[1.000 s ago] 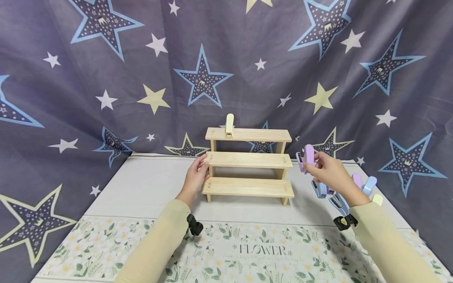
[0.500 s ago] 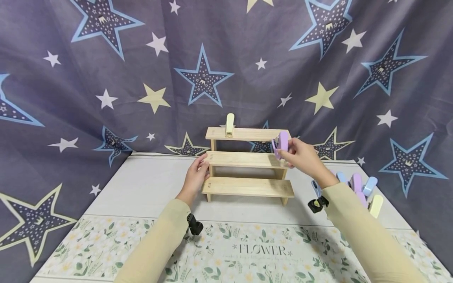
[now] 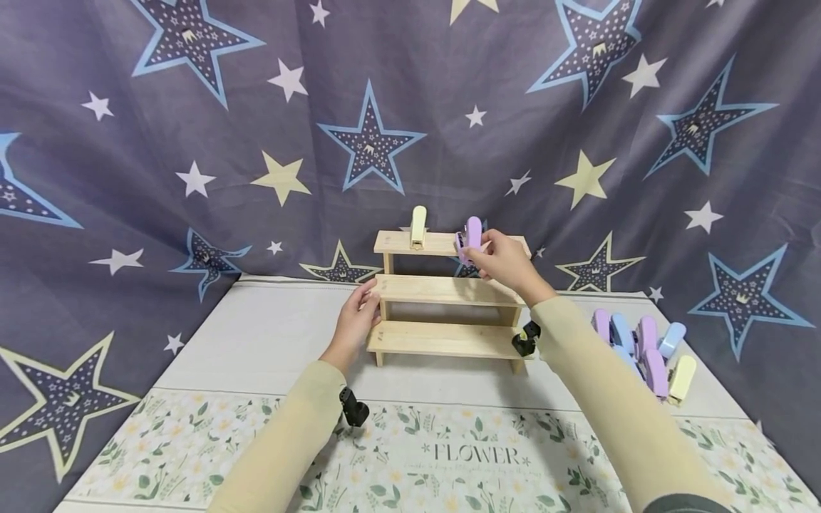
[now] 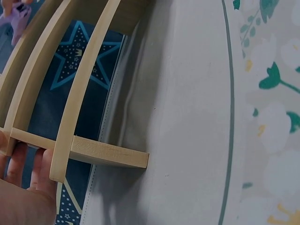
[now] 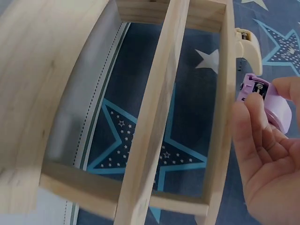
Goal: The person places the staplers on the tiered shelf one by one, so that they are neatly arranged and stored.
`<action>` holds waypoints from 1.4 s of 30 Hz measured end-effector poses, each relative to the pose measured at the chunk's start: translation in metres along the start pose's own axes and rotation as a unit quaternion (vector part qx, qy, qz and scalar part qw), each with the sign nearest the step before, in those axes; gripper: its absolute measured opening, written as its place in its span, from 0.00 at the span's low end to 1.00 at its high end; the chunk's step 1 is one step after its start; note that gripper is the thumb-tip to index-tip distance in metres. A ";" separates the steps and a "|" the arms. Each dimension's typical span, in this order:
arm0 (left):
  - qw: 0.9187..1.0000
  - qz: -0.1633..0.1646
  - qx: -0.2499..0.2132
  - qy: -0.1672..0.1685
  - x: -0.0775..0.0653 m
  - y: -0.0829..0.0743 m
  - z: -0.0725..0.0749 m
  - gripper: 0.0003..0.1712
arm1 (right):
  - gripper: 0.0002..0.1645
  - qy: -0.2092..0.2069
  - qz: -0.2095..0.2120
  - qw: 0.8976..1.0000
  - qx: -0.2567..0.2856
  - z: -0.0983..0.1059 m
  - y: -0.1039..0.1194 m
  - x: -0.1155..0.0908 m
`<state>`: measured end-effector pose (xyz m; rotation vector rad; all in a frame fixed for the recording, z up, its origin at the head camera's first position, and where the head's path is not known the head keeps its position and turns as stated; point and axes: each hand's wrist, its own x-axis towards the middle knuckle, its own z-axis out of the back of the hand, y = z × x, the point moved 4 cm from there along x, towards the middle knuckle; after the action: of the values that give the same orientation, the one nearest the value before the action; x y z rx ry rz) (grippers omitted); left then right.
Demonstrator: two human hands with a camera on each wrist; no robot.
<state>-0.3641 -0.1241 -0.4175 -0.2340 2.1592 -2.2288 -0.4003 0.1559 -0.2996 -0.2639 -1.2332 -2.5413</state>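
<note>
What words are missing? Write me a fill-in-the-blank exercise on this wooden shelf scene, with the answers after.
1. The right hand holds a stapler coloured ____.
2. The wooden shelf has ____ tiers.
3. The yellow stapler stands on the ____ tier.
4. The left hand touches the shelf's ____ end.

Missing words: purple; three; top; left
</note>
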 end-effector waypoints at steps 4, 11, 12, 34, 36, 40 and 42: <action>1.000 0.004 0.000 0.001 0.000 0.003 -0.001 0.25 | 0.21 -0.005 -0.010 1.000 0.001 -0.008 0.003 0.010; 1.000 0.001 -0.009 -0.003 0.001 0.002 0.000 0.25 | 0.23 -0.005 -0.031 0.999 0.012 -0.014 0.009 0.024; 1.000 0.000 -0.008 -0.002 0.001 0.001 0.000 0.25 | 0.24 -0.007 -0.036 0.999 0.010 -0.015 0.009 0.025; 1.000 0.004 0.009 -0.004 0.000 0.001 -0.001 0.25 | 0.28 -0.022 -0.084 0.996 -0.036 -0.032 0.014 0.035; 1.000 0.007 0.017 -0.005 -0.001 0.000 -0.002 0.25 | 0.29 -0.022 -0.088 0.995 -0.036 -0.032 0.013 0.036; 1.000 0.010 0.024 -0.005 -0.001 -0.001 -0.002 0.25 | 0.29 -0.024 -0.094 0.995 -0.025 -0.032 0.013 0.037; 1.000 0.009 0.024 -0.004 -0.001 -0.001 -0.002 0.25 | 0.29 -0.023 -0.094 0.995 -0.021 -0.032 0.013 0.036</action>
<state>-0.3635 -0.1220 -0.4167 -0.2200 2.0911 -2.2630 -0.4309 0.1164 -0.2987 -0.2265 -1.2772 -2.7387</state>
